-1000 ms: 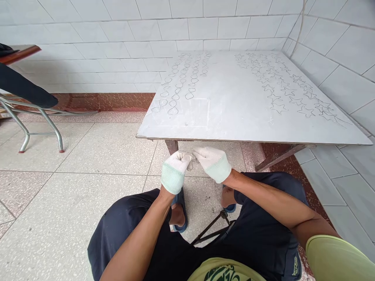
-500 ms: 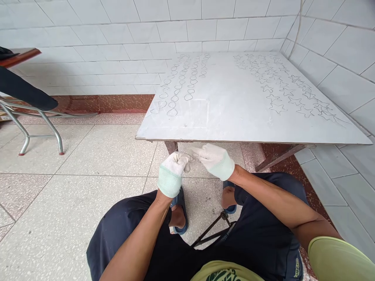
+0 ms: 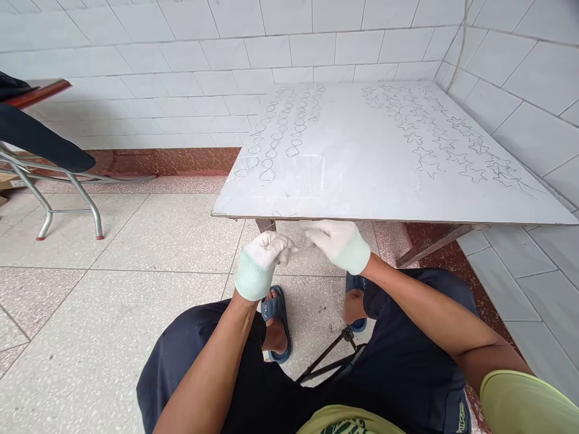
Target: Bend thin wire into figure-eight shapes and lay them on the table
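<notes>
Wire (image 3: 274,220), thin and hard to follow, rises in a bent line from the left hand (image 3: 271,246) toward the near edge of the table. Its upper part curves over and trails rightward along that edge; whether it touches the edge, and where its long axis runs inside the glove, I cannot tell. The left hand is the nearer: its gloved fingers are curled closed and appear to pinch the wire, knuckles up, the tips turned toward the right.

The right hand (image 3: 332,236) is just beside it, a gap between the two sets of fingertips. Its fingers lie together, nearly straight, and point left, so the wire lies to the left of their tips; whether they grip an end of it does not show. Both gloves are white with pale green cuffs.

Beyond the hands spreads the white tabletop (image 3: 362,187). On its left part lie rows of figure-eight shapes (image 3: 268,163), on its right part a crowd of star shapes (image 3: 429,164), all thin dark outlines that look like bent wire.

Below the hands are blue slippers (image 3: 280,322) on the speckled floor (image 3: 149,301); well apart, at far left, stand metal stool legs (image 3: 96,214).
</notes>
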The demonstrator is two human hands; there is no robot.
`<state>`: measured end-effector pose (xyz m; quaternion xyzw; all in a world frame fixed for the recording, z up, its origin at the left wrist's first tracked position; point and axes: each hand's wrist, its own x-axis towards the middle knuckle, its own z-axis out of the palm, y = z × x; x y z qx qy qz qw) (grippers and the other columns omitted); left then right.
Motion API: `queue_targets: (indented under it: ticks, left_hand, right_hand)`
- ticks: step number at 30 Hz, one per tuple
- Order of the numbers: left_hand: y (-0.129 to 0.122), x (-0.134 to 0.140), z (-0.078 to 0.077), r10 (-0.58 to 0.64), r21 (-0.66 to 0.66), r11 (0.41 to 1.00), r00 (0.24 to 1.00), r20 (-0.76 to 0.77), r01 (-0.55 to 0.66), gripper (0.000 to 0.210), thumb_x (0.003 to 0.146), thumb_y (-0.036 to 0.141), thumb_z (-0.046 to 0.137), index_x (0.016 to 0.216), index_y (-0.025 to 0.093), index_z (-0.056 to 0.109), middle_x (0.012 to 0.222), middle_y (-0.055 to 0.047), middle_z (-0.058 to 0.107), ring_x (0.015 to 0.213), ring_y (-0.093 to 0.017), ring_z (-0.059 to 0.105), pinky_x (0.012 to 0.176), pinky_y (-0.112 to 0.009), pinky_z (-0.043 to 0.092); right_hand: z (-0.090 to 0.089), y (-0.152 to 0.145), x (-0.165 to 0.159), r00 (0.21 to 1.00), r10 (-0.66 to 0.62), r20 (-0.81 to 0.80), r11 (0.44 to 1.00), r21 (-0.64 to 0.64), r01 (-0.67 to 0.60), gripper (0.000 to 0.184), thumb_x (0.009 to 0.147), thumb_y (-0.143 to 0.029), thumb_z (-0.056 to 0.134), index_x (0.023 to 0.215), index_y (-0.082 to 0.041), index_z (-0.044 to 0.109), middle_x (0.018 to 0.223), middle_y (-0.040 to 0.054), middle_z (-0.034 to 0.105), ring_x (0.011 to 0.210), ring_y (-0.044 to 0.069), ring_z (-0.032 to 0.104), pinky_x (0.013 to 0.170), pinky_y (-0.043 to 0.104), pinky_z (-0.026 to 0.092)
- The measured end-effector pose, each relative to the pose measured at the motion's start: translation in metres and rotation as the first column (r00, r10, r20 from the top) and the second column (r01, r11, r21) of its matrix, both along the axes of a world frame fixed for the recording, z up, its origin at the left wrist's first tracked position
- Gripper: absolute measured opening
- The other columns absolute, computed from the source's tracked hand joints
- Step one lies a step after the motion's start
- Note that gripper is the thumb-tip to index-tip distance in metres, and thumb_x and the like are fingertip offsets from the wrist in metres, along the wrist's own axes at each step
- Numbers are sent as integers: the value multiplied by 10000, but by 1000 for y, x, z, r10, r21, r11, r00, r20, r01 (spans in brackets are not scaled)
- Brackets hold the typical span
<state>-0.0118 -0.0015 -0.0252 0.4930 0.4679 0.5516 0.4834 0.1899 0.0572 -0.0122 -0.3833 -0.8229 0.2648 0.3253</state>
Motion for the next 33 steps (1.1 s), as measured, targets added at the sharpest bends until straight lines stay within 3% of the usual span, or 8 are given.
queue_targets:
  ticks: [3,6,11,17,23,27,30,33]
  left_hand:
    - [0,-6,3,11,9,1000,1000,-29,-11,458,856,587,720,615,228,570,512,-1,528,630,-209,634,608,-313,430]
    - [-1,-10,3,21,1,1000,998,-56,-21,448,870,558,691,604,226,549,547,-10,555,599,-183,599,573,-297,402]
    - [-1,-10,2,43,-56,997,990,-135,-51,391,859,497,654,600,234,523,548,-5,556,611,-190,642,586,-289,445]
    - [0,-9,2,102,-59,992,976,-194,-115,320,842,432,646,614,230,550,532,-9,578,582,-183,634,563,-279,438]
    - [-2,-11,-1,44,-61,997,988,-149,-54,338,889,463,658,668,217,592,590,-24,629,644,-190,666,588,-281,457]
    - [0,-11,-3,46,-71,996,994,-98,-53,363,920,476,648,672,219,578,590,-22,614,687,-197,683,569,-274,426]
    - [1,-11,-4,86,-76,993,993,-75,-91,322,907,480,663,735,211,626,579,-13,603,679,-201,679,553,-273,409]
    - [1,-10,-1,95,-86,991,991,-89,-103,351,880,499,672,683,218,595,552,-8,579,634,-192,655,551,-274,409]
  right_hand:
    - [12,-4,-2,995,-27,-96,966,-260,2,361,1061,-400,544,1211,-230,825,979,5,835,920,177,776,912,310,577]
    - [18,-8,-10,1000,10,-25,945,-327,-18,391,933,-379,734,1296,-246,790,998,-6,835,907,180,770,891,304,575]
    - [0,-13,-18,994,28,106,997,-71,-20,245,1039,-291,590,1041,-251,832,868,-4,800,833,173,730,788,281,523]
    - [-27,-6,-4,977,28,210,969,235,-79,290,1036,-198,567,1208,-219,799,894,80,770,845,229,673,821,346,515]
    - [-25,2,-3,983,80,166,935,330,-132,301,1058,-212,530,1143,-197,818,909,79,764,887,218,685,863,336,513]
    - [-15,-6,-8,996,29,89,966,252,-51,297,1084,-228,529,1050,-213,823,846,22,759,792,165,666,780,283,474]
    - [-11,-13,-11,992,2,123,972,233,-30,271,1070,-219,567,951,-225,811,773,-5,722,722,148,621,714,273,427]
    - [-15,-14,-12,977,-23,214,947,318,-48,285,1063,-196,554,918,-214,800,725,8,682,690,157,574,683,290,382]
